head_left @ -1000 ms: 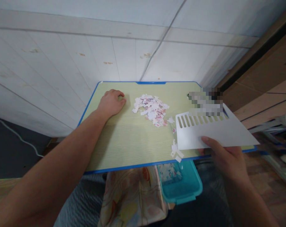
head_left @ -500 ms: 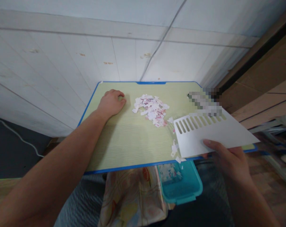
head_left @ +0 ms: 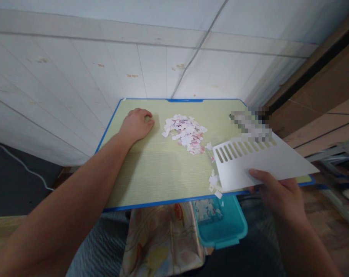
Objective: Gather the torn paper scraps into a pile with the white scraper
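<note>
My right hand [head_left: 282, 198] grips the front edge of a flat white sheet [head_left: 249, 167] with a row of slots along its far side, the thumb on top. The sheet lies at the right of a small pale-green table [head_left: 157, 173] with a blue rim. Several loose paper scraps [head_left: 213, 179] lie along its left edge, close to the table's front rim. A pile of small white and pinkish paper pieces [head_left: 186, 132] is spread near the table's middle. Left of that pile, my left hand [head_left: 137, 125] rests on the tabletop, fingers loosely curled, a gap between thumb and forefinger, holding nothing visible.
Below the table's front edge, a teal plastic container [head_left: 223, 227] holds more paper pieces, beside a patterned cloth [head_left: 163, 242] on the lap. A pixelated item [head_left: 249, 125] lies at the back right. A white panelled wall [head_left: 151, 73] stands behind, with a grey cable [head_left: 191, 57].
The white sheet in my right hand has shifted very slightly to the right. Scraps at its left edge sit a little differently at the front rim. My left hand stays in place.
</note>
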Action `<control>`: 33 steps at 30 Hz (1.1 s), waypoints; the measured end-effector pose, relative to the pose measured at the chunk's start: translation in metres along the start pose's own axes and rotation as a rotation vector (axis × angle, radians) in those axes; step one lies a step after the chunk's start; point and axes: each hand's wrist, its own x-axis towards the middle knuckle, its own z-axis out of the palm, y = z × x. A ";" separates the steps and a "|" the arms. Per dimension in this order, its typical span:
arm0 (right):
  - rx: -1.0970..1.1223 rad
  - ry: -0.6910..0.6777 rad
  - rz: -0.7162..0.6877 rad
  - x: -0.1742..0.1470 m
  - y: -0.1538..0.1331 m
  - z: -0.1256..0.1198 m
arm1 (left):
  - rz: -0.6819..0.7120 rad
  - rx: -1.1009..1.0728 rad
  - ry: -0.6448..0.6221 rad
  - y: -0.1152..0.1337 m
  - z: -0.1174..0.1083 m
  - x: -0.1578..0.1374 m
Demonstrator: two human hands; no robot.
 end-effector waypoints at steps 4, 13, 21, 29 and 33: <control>-0.040 -0.003 -0.073 0.000 -0.013 0.006 | 0.003 0.009 0.002 0.000 0.001 0.000; 0.031 -0.029 -0.041 0.001 -0.012 0.004 | -0.003 0.009 -0.016 0.000 -0.001 0.001; -0.050 -0.123 -0.101 0.000 -0.021 0.006 | -0.007 0.004 -0.007 0.001 -0.001 0.000; -0.043 -0.133 -0.104 0.000 -0.022 0.006 | -0.016 -0.008 -0.020 0.001 -0.001 0.001; -0.112 -0.130 -0.118 -0.001 -0.020 0.006 | -0.020 -0.024 -0.013 0.001 0.000 0.001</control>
